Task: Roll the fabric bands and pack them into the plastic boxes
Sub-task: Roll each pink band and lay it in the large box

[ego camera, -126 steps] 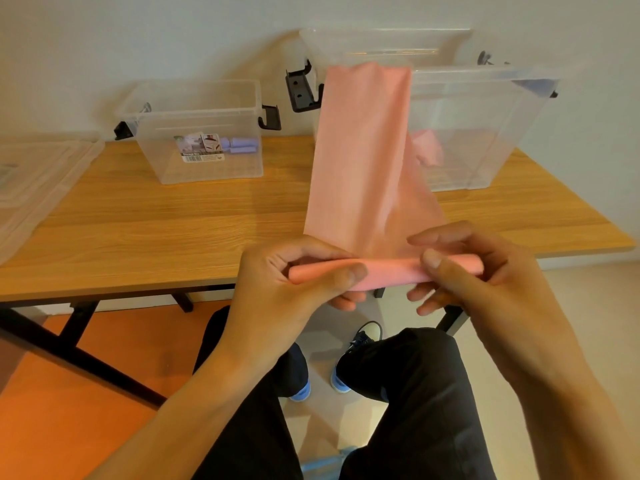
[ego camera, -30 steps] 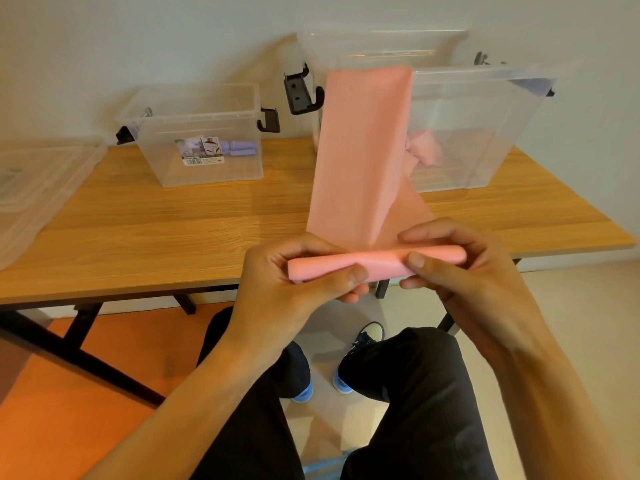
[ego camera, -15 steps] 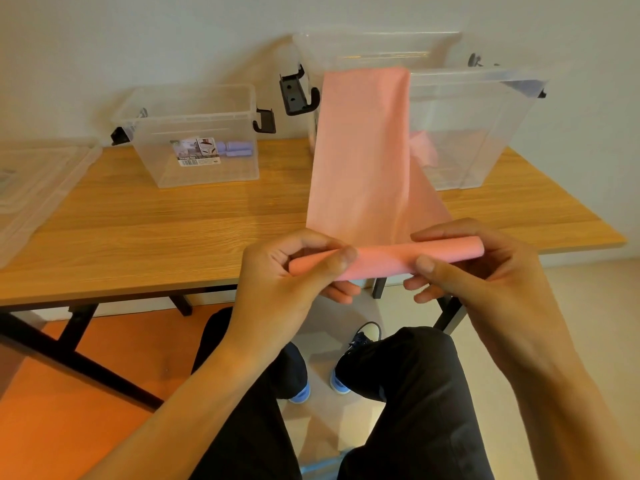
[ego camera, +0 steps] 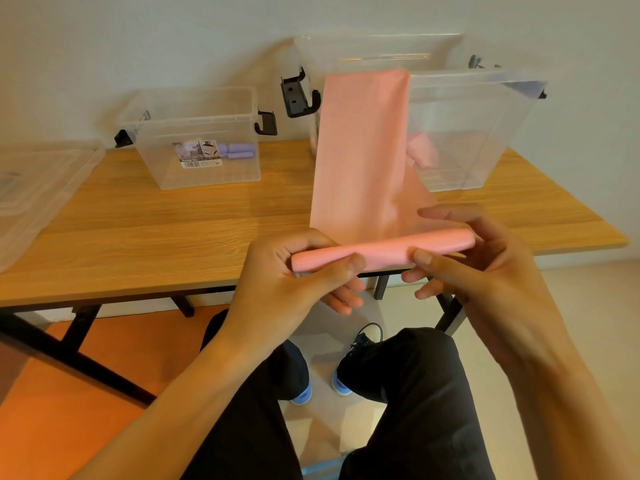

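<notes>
Pink fabric band (ego camera: 360, 161): its rolled end is higher and thicker than four seconds earlier. The left hand (ego camera: 284, 282) and right hand (ego camera: 485, 271) pinch the roll (thumbs in front) over the wooden table (ego camera: 138, 230) edge. The loose tail drapes the large clear plastic box (ego camera: 485, 133).

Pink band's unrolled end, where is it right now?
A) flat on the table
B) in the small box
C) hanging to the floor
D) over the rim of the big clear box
D: the pink band rises from the roll pinched by the left hand and right hand up to the front rim of the big clear box.
</notes>
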A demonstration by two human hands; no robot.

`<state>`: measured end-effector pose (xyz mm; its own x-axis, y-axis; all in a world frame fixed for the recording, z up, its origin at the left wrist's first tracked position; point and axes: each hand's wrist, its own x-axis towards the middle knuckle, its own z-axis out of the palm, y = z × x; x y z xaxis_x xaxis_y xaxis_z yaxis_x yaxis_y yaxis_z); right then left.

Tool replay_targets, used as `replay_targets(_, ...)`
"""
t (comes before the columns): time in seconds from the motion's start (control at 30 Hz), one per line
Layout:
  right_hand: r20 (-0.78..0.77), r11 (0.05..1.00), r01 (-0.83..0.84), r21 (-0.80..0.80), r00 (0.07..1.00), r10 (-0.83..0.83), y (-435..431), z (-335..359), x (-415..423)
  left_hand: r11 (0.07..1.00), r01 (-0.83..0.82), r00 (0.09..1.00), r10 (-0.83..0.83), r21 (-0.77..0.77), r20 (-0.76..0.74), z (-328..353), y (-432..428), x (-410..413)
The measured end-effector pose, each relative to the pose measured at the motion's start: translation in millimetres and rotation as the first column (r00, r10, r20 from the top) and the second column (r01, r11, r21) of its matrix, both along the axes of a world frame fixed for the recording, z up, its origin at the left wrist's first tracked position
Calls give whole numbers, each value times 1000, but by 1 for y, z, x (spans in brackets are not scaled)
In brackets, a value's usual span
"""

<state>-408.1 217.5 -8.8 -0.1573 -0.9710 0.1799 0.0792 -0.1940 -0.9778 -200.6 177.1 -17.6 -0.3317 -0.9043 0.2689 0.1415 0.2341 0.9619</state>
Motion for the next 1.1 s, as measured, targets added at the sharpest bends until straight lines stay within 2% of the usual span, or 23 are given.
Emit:
replay_targets(0.3,-78,997,68,24,995,-66,0,0,-1,1000,12,1000,-12,20,-7,-3,-4,-2)
replay_targets(0.43,-145,998,57,-6,988,-57,-9,23,-3,999,41,999,-40,36,-4,28,-17,-4)
replay_targets(0.6,-244,993,82,-90,964,-102,-76,136,-28,995,74,996,-77,62,35,148,-94,-25)
replay_targets(0.73,-244,986,135,-94,957,-154,-147,233,-48,990,92,995,-95,106,21,255,-162,-48)
replay_targets(0.9,-241,981,145,-128,955,-173,-213,331,-57,985,103,994,-96,136,-58,353,-232,-66)
replay_targets(1.0,-200,967,141,-211,962,-184,-238,391,-57,990,101,985,-85,101,-153,408,-255,-68)
replay_targets(1.1,-182,958,126,-257,967,-176,-252,434,-55,995,92,980,-82,48,-182,439,-267,-65)
